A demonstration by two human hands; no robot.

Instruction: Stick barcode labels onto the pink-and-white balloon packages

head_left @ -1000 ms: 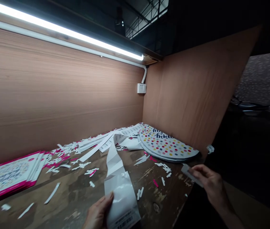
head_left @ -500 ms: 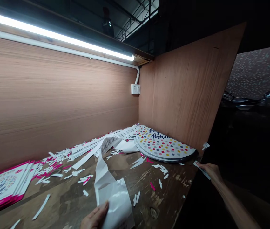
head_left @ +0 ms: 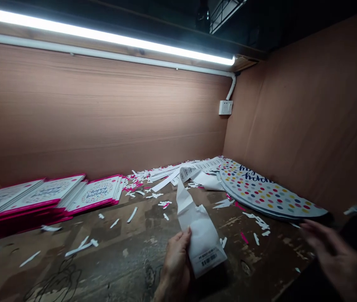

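Note:
My left hand point(head_left: 176, 268) pinches the near end of a long white strip of barcode label backing paper point(head_left: 201, 235), which trails back across the worn wooden bench point(head_left: 128, 256). Low at the right, my right hand point(head_left: 336, 253) hovers over the bench edge with fingers spread; it is blurred and I see nothing in it. Just beyond it lies a stack of round polka-dot printed cards point(head_left: 262, 193).
Pink-edged printed cards point(head_left: 55, 195) lie in overlapping stacks at the left. White and pink paper scraps point(head_left: 147, 195) litter the bench. Wooden walls close the back and right side, with a wall socket point(head_left: 225, 107) and a light tube point(head_left: 109, 38) above.
The view has swung left, bringing the pink card stacks into sight. My right hand no longer holds the small white piece it had a second ago; its fingers are now spread.

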